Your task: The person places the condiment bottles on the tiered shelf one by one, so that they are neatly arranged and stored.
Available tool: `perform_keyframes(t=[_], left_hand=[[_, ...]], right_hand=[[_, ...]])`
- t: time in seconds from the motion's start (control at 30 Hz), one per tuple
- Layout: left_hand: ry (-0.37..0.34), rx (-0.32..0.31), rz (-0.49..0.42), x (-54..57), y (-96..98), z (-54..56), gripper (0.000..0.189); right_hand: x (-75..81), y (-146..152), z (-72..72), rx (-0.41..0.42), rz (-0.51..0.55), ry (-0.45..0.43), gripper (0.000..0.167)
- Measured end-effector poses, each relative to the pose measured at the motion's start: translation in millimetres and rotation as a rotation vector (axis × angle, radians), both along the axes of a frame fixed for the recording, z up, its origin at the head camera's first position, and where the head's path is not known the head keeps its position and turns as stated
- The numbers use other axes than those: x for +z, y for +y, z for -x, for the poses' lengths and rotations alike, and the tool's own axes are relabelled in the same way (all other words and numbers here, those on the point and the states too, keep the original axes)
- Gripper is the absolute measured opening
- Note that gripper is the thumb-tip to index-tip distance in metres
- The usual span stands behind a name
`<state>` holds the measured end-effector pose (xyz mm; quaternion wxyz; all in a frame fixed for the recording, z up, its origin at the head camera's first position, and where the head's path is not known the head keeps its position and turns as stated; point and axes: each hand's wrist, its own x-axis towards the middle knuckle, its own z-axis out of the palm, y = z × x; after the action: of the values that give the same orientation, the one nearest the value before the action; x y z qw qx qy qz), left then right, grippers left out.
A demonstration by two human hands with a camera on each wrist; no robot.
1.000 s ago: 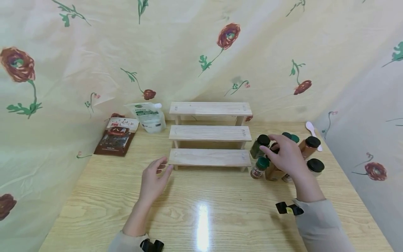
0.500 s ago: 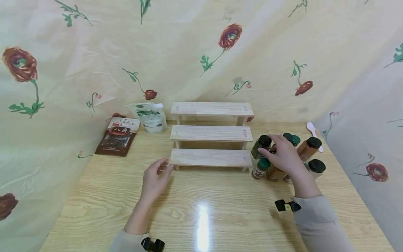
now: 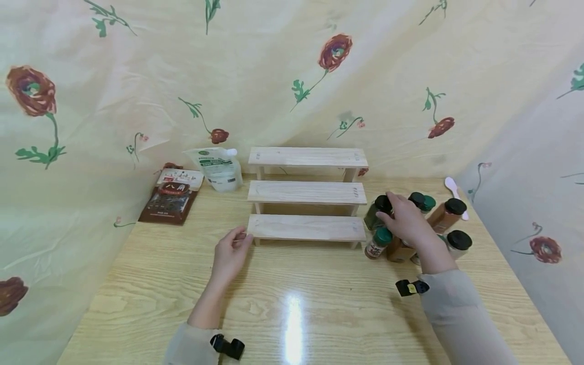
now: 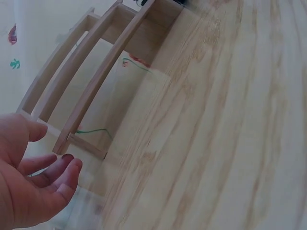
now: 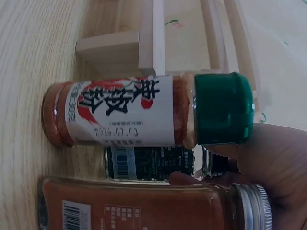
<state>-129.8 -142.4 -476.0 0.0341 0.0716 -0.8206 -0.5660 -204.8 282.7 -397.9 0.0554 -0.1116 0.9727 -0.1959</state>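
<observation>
My left hand (image 3: pixel 230 256) is beside the left end of the lowest board of a three-tier wooden rack (image 3: pixel 306 227), fingers loosely bent. In the left wrist view its fingertips (image 4: pixel 72 167) come right up to the board's end. My right hand (image 3: pixel 408 220) reaches over a group of spice jars at right. Its thumb and forefinger pinch a black-lidded glass jar (image 3: pixel 376 212) of dark green contents near the lid. In the right wrist view, this jar (image 5: pixel 153 163) is partly hidden behind a green-capped bottle of red powder (image 5: pixel 124 111) and a jar of orange-brown powder (image 5: pixel 144 206).
More jars, among them a black-lidded orange one (image 3: pixel 446 215) and a pale one (image 3: pixel 458 243), crowd around the right hand. A pink spoon (image 3: pixel 451 186) lies behind them. At back left are a brown spice packet (image 3: pixel 171 198) and a white spouted pouch (image 3: pixel 219 170).
My right hand has shifted slightly left and its thumb and forefinger have closed onto the black-lidded jar. My left hand has edged right toward the rack's end.
</observation>
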Motion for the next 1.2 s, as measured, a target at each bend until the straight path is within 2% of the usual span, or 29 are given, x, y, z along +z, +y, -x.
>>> perform_keyframes(t=[0.2,0.47,0.53,0.8,1.2], left_hand=[[-0.014,0.018,-0.004,-4.1,2.9,3.7,0.043],[-0.037,0.033,-0.047,-3.4,4.4,5.2,0.043],[-0.049,0.04,-0.056,-3.3,4.3,5.7,0.043],[-0.055,0.04,-0.092,-3.8,3.7,6.4,0.042],[-0.057,0.039,-0.12,-4.0,2.9,6.5,0.041]], right_hand=[[0.9,-2.8,5.9,0.013,-0.05,0.007,0.069],[1.8,-4.4,6.5,-0.013,-0.006,0.06,0.047],[4.2,-5.4,5.7,-0.019,0.002,0.071,0.048],[26.9,-10.2,-1.1,-0.049,0.053,0.096,0.062],[65.4,-6.8,-6.1,-0.071,0.169,0.255,0.064]])
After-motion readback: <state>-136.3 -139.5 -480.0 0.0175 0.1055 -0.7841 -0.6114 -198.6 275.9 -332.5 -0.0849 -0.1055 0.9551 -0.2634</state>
